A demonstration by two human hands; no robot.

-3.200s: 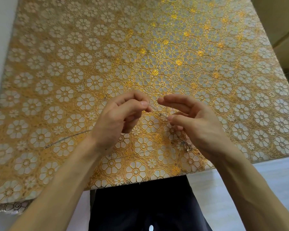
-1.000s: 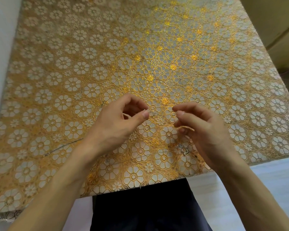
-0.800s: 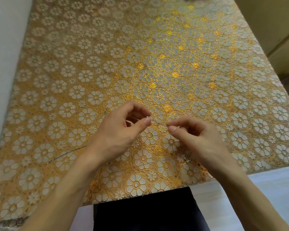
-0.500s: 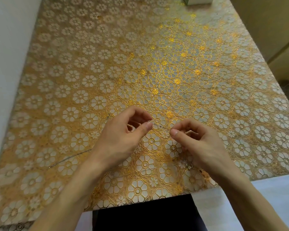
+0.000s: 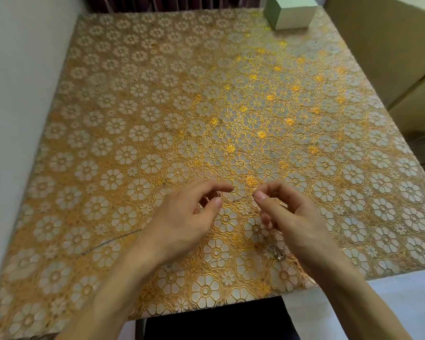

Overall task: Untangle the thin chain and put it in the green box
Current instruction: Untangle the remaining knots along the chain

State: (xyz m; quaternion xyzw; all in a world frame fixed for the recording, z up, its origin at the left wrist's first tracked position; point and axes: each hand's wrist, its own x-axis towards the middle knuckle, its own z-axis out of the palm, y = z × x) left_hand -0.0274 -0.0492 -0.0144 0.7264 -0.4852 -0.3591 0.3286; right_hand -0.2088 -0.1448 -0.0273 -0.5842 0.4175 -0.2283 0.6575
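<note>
Pinching thin chain (image 5: 234, 199), left hand (image 5: 182, 222), right hand (image 5: 295, 222), fingers curled

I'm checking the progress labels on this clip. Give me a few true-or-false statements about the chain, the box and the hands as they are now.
1. The green box stands at the table's far right corner. True.
2. The thin chain already lies in the green box. False: a clump of it lies on the tablecloth, beside the right hand.
3. The left hand and the right hand are both over the near part of the table. True.
4. The left hand touches the green box. False: it is at the near side, far from the box.
5. The tablecloth bears a gold flower pattern. True.
</note>
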